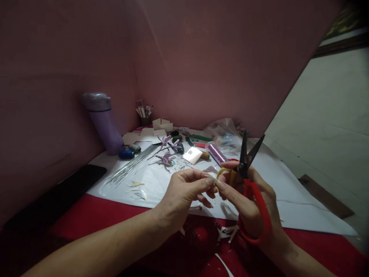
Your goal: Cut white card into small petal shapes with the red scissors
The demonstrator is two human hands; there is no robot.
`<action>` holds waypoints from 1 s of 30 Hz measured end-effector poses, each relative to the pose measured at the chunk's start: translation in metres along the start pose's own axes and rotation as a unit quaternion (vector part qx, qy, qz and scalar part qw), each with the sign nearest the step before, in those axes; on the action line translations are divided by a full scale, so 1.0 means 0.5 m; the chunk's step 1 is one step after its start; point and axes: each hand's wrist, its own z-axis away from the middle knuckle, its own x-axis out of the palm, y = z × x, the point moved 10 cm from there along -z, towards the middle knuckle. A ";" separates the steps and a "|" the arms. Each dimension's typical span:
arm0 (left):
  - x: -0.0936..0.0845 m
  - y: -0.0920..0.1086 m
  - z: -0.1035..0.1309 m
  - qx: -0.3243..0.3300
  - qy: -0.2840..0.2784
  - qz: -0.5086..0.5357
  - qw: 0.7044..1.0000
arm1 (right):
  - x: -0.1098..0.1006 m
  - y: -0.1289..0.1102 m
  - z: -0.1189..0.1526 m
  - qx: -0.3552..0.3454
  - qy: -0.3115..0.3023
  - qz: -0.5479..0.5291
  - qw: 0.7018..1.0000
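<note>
My left hand [187, 188] is closed in a pinch, its fingertips meeting those of my right hand above the white sheet. What the fingertips hold is small and mostly hidden; I cannot make it out. My right hand [250, 204] carries scissors [244, 169] with red and yellow handles looped over the hand, dark blades apart and pointing up. Its thumb and finger also press together beside the left fingertips. Beyond the hands lie purple petalled flowers [166, 157] on thin stems. Small petal-shaped pieces [137, 184] rest to the left of my left hand.
A white sheet [305, 215] covers the red cloth [83, 215]. Thin wires [131, 165], blue thread [127, 154], a purple tube [216, 152] and a plastic bag [225, 132] lie behind. A purple bottle [105, 125] and black slab [57, 196] are left. Paper scraps [227, 232] lie in front.
</note>
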 end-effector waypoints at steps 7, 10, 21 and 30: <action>0.006 0.005 -0.003 -0.013 -0.004 0.048 0.999 | -0.001 0.013 -0.006 0.017 0.014 -0.036 0.999; 0.004 0.003 -0.002 -0.024 0.003 0.057 0.998 | -0.002 0.022 -0.006 0.025 0.016 -0.056 0.998; -0.004 -0.003 0.002 -0.038 0.029 0.044 0.998 | 0.011 0.003 0.007 -0.043 -0.034 0.039 0.998; -0.003 0.002 0.004 -0.026 0.034 0.005 0.999 | 0.016 -0.024 0.027 -0.133 -0.019 0.124 0.983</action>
